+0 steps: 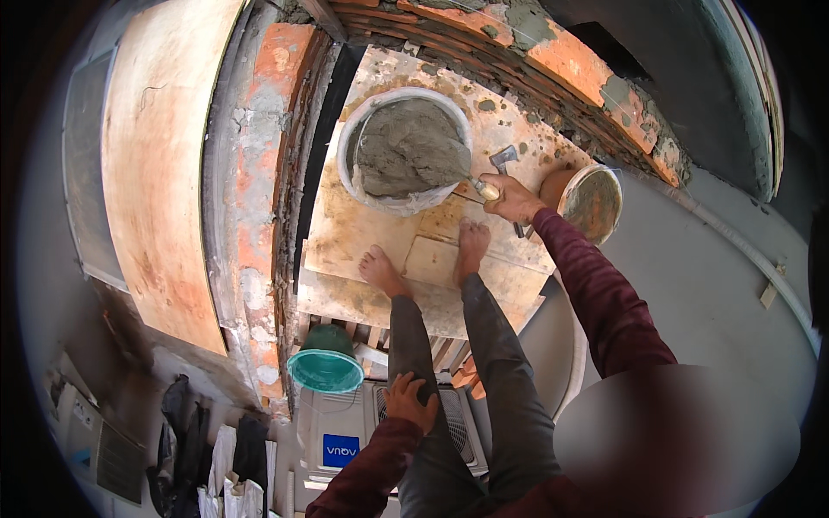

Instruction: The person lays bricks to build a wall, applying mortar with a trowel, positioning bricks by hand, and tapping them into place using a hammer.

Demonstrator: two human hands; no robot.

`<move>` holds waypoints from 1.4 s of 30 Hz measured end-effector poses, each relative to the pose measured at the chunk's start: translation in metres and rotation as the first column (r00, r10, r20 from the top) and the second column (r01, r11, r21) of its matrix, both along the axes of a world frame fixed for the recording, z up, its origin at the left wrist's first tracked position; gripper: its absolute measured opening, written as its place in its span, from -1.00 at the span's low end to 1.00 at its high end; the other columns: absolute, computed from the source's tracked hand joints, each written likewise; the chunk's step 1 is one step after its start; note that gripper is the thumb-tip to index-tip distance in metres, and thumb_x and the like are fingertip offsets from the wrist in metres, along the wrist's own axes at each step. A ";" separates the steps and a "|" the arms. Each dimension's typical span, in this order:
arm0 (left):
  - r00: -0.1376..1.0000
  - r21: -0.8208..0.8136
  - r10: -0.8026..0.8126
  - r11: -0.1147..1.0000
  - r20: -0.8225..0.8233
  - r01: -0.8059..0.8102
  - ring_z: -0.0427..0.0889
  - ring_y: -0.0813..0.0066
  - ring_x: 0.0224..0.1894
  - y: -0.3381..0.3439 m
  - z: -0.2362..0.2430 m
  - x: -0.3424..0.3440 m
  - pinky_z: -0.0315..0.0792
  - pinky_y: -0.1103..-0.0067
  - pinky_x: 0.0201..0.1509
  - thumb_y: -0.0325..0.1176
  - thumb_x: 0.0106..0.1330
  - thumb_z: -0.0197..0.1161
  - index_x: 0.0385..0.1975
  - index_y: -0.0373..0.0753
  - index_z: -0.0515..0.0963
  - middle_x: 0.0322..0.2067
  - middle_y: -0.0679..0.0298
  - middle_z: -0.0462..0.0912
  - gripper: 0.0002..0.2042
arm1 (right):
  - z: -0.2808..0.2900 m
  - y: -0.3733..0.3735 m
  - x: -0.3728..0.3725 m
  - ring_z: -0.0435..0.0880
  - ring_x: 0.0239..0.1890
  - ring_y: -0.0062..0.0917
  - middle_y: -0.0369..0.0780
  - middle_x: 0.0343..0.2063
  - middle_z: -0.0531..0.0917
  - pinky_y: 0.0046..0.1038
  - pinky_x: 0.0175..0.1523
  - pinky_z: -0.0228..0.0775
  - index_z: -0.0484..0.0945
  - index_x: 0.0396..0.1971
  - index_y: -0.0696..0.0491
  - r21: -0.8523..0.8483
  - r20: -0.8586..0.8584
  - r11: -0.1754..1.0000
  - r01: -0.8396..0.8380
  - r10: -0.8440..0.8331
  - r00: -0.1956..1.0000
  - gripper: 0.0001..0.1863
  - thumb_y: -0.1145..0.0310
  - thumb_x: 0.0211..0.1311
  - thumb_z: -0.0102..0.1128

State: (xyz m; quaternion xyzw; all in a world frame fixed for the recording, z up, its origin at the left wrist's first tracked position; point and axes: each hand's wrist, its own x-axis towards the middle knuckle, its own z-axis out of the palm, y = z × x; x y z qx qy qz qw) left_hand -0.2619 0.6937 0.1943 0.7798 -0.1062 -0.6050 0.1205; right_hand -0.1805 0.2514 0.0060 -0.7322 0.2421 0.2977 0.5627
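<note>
My right hand (515, 204) is closed around the wooden handle of a trowel (488, 190). The trowel's blade reaches over the rim into grey wet mortar (406, 147), which hides most of it. That mortar sits in a round whitish bucket (347, 164) on the boards before my feet. A hatchet-like hammer (503, 158) lies just beyond my right hand, its shaft partly covered by the hand. Close to my right wrist stands an orange-brown bucket (613, 186) with mortar-smeared insides. My left hand (409, 402) rests on my left leg, fingers spread and empty.
My bare feet stand on stained wooden boards (345, 255). Brick walls with mortar rise at the left (268, 173) and far side (561, 60). Behind the boards are a green bucket (326, 367) and an air-conditioner unit (315, 414). A pale pipe (743, 242) curves along the right.
</note>
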 end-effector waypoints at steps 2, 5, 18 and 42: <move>1.000 0.008 -0.015 1.000 -0.009 0.015 0.17 0.04 0.43 -0.001 0.001 0.001 -0.09 -0.12 0.45 -0.14 0.14 0.34 0.06 -0.13 0.56 0.29 0.09 0.37 -0.54 | -0.007 0.005 -0.011 0.50 -0.36 -0.53 -0.23 -0.43 0.53 -0.46 -0.22 0.39 0.46 -0.04 0.12 -0.029 0.036 0.999 0.016 -0.015 0.999 -0.58 0.52 0.02 0.22; 1.000 0.016 -0.014 1.000 0.006 0.014 0.17 0.03 0.43 -0.012 -0.001 0.005 -0.08 -0.10 0.45 -0.14 0.14 0.34 0.05 -0.13 0.57 0.28 0.09 0.37 -0.55 | 0.012 0.001 -0.004 0.52 -0.30 -0.46 -0.18 -0.40 0.53 -0.39 -0.12 0.39 0.45 -0.13 0.10 0.025 0.024 1.000 0.018 -0.018 1.000 -0.62 0.51 -0.02 0.25; 0.993 0.018 -0.090 0.996 0.082 0.088 0.26 0.03 0.37 -0.037 0.002 0.000 0.02 0.04 0.44 -0.11 0.10 0.36 0.01 -0.13 0.60 0.22 0.09 0.45 -0.54 | 0.247 -0.126 0.034 0.55 -0.54 -0.20 -0.06 -0.55 0.54 -0.23 -0.35 0.39 0.49 -0.17 0.16 -0.418 0.285 0.908 0.036 0.094 0.954 -0.62 0.42 -0.09 0.09; 0.968 -0.487 0.227 0.837 -0.106 -0.250 0.67 0.12 -0.12 -0.086 -0.038 0.054 0.50 0.38 0.00 -0.26 0.27 0.29 -0.26 -0.28 0.65 -0.23 0.07 0.67 -0.79 | 0.093 -0.041 0.021 0.64 -0.34 0.13 0.24 -0.52 0.58 -0.05 -0.16 0.43 0.42 -0.05 0.24 -0.538 0.233 0.788 0.298 -0.201 0.951 -0.54 0.07 0.43 -0.01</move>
